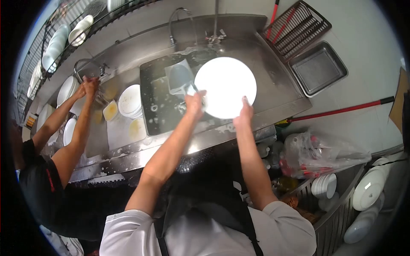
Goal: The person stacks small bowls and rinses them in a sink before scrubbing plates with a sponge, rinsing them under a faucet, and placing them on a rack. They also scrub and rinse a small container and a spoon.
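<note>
A large round white plate (226, 85) is tilted over the water-filled sink basin (148, 121). My right hand (244, 114) grips its lower right edge, thumb on the face. My left hand (194, 103) is closed at the plate's left edge; something pale and translucent shows at its fingers, too blurred to name. Just beyond that hand, a clear squarish container (179, 77) sits in the cloudy water. The fingers under the plate are hidden.
At left, a co-worker's hands (89, 86) are together by a running tap (87, 62). Stacked white plates (130, 101) stand between us. A brown rack (299, 27) and dark tray (319, 68) are at right, above a red-handled pole (337, 112). A plastic bag (320, 153) lies below.
</note>
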The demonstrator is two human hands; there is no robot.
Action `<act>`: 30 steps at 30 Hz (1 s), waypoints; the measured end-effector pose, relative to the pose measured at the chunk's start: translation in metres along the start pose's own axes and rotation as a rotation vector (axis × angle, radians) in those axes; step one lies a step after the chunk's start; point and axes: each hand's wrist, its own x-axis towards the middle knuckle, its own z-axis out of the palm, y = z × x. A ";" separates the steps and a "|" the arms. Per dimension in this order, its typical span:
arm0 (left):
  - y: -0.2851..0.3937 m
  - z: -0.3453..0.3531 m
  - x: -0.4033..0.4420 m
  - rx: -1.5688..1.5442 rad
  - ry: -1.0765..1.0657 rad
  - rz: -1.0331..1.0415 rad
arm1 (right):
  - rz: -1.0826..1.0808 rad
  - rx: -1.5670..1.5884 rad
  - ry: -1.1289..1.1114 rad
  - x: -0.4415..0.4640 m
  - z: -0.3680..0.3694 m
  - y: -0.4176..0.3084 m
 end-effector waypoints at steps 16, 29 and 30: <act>0.009 0.126 -0.029 0.362 -0.339 -0.136 | -0.030 0.086 -0.301 0.041 -0.109 -0.119; -0.100 0.223 -0.095 0.357 -0.326 0.072 | -0.353 -0.078 -0.055 0.042 -0.234 -0.131; -0.106 0.229 -0.114 0.452 -0.282 0.129 | -0.286 0.115 0.017 0.028 -0.207 -0.135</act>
